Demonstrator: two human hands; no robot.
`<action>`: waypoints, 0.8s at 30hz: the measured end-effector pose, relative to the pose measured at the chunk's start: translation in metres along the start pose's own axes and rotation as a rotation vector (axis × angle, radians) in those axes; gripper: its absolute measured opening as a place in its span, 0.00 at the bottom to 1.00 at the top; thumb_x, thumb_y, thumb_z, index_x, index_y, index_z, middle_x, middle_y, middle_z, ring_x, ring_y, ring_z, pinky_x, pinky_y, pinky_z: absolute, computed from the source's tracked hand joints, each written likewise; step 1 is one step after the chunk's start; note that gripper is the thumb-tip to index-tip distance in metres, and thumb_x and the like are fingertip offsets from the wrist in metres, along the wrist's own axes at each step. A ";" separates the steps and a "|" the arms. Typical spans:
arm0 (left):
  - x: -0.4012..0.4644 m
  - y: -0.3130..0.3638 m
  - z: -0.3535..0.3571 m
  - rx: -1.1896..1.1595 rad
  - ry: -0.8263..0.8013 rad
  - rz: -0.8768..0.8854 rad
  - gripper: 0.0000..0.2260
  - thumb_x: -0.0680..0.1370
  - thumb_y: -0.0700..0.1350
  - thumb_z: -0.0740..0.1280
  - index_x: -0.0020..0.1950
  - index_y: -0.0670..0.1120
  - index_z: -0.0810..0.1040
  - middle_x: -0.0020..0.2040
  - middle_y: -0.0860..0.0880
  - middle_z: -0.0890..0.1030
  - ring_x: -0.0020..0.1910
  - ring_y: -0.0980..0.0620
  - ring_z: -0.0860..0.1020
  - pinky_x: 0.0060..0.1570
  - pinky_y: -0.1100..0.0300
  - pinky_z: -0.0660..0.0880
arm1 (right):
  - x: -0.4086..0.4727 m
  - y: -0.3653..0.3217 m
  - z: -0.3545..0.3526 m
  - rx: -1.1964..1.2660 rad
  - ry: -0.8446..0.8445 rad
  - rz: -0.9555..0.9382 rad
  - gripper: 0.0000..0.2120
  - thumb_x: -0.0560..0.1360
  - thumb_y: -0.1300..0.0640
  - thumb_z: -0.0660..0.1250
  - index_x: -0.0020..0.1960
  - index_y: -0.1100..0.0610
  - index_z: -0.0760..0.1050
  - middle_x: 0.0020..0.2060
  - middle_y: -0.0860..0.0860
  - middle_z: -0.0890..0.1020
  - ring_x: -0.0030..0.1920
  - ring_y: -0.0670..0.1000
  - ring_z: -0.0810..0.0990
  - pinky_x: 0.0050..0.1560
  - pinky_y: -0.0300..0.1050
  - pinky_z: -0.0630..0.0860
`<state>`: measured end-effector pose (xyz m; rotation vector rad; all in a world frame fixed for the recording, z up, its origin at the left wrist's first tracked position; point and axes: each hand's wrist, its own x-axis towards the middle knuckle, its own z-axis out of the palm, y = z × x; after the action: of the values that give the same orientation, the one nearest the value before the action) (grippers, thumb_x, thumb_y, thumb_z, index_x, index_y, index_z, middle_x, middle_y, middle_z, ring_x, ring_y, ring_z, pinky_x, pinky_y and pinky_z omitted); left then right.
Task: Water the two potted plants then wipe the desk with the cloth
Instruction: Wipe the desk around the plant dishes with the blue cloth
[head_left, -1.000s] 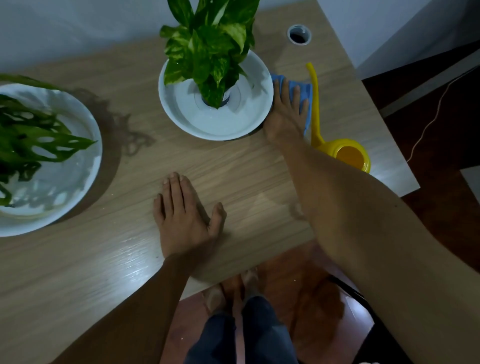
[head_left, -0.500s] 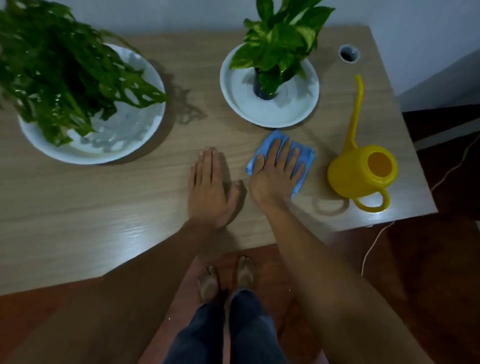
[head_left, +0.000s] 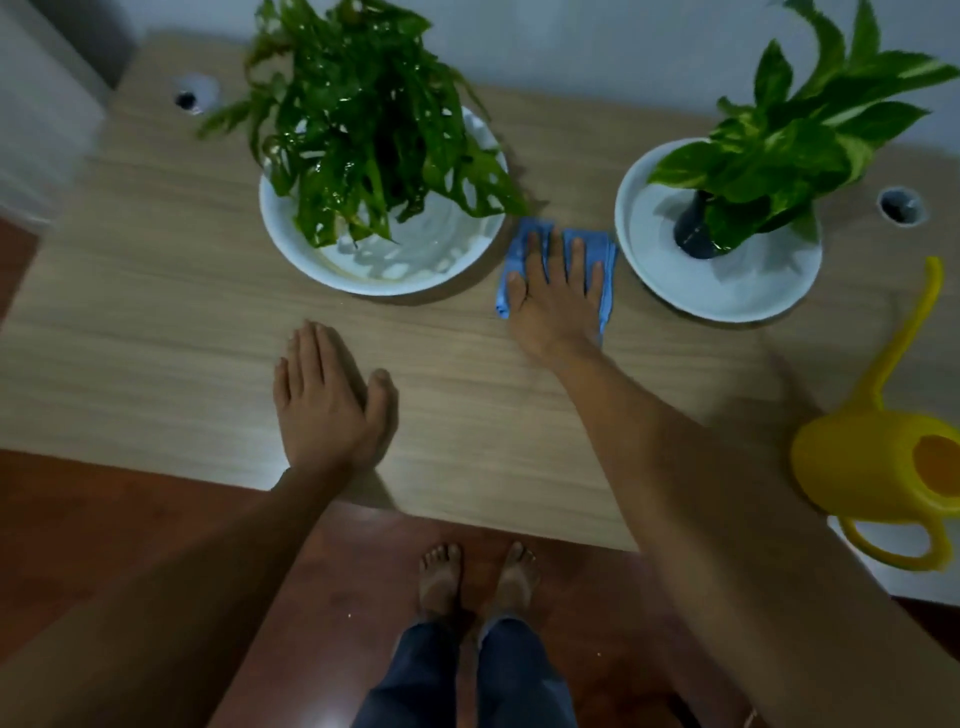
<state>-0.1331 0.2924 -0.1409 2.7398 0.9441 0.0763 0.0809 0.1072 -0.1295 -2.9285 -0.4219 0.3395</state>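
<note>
two white saucers on the wooden desk (head_left: 156, 322) here. the left saucer (head_left: 415, 265) carries the holey-leaved plant (head_left: 363, 130), its fronds spilling over the rim, drops glinting on the leaves and a wet sheen in the dish. the right saucer (head_left: 727, 291) carries the variegated plant (head_left: 789, 140) in a dark little pot (head_left: 693, 236). over at the desk's right end sits the yellow watering can (head_left: 872, 467), top open, long spout (head_left: 906, 332) reaching up beside the right saucer, handle hanging past the near edge.

two round cable holes in the desktop, one far left (head_left: 186, 98), one far right (head_left: 900, 206). bare feet (head_left: 478, 577) on the red-brown floor below.

now the blue cloth (head_left: 587, 249): it lies flat in the gap between the two saucers, just beside both rims, hemmed in on either side, with a leaf tip drooping near its far left corner.

right hand (head_left: 558, 296) is palm-down on that cloth, fingers spread a little and straight, pressing it to the wood rather than gripping it. left hand (head_left: 327, 405) rests flat on bare desk near the front edge, fingers together, thumb out, holding nothing, well apart from the cloth.
</note>
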 end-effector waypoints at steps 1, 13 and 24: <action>0.001 -0.003 0.002 0.009 0.000 -0.007 0.38 0.82 0.64 0.53 0.83 0.41 0.51 0.85 0.42 0.53 0.84 0.46 0.50 0.82 0.44 0.49 | 0.014 -0.002 -0.003 -0.009 -0.013 -0.022 0.29 0.84 0.40 0.38 0.82 0.48 0.40 0.82 0.48 0.41 0.81 0.54 0.37 0.78 0.61 0.38; 0.005 -0.005 -0.011 -0.100 -0.018 -0.039 0.35 0.81 0.59 0.56 0.83 0.42 0.55 0.84 0.45 0.56 0.84 0.47 0.52 0.81 0.47 0.50 | -0.074 -0.086 0.042 0.009 0.094 -0.021 0.31 0.84 0.41 0.42 0.83 0.54 0.45 0.82 0.53 0.47 0.81 0.56 0.42 0.78 0.62 0.42; 0.067 -0.121 -0.055 -0.016 -0.074 0.031 0.35 0.82 0.61 0.53 0.83 0.43 0.53 0.85 0.44 0.54 0.84 0.46 0.51 0.81 0.47 0.50 | -0.117 -0.205 0.072 -0.034 0.103 -0.172 0.30 0.85 0.42 0.44 0.82 0.56 0.48 0.82 0.55 0.50 0.81 0.58 0.45 0.78 0.63 0.46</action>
<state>-0.1602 0.4372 -0.1195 2.7225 0.8774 -0.0115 -0.0992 0.2755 -0.1363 -2.8989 -0.6649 0.1595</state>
